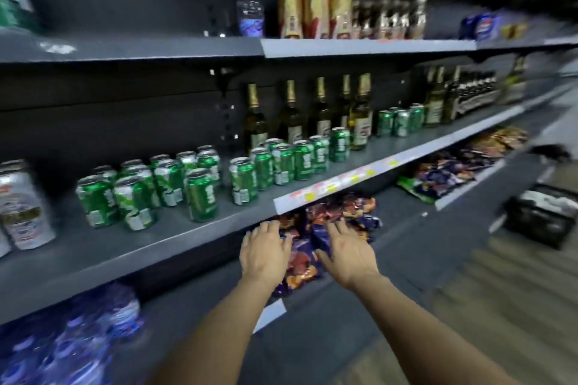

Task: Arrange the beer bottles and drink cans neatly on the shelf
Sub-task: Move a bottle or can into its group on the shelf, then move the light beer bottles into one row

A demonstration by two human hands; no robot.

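Both hands, left hand [266, 248] and right hand [347, 248], were flat-fingered and empty below the shelf [175, 237]; reaching up to the loosely grouped green cans [200, 194] appeared next.

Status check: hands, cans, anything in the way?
Left hand and right hand open, empty, below the shelf edge. Green cans loosely grouped, beer bottles upright behind. Nothing in the way.

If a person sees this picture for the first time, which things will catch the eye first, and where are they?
First come the two bare hands, left hand and right hand, stretched forward with open fingers over the snack packets on the lower shelf. Next, the green cans stand in loose groups along the middle shelf. Behind them, toward the right, is a row of dark beer bottles with gold necks.
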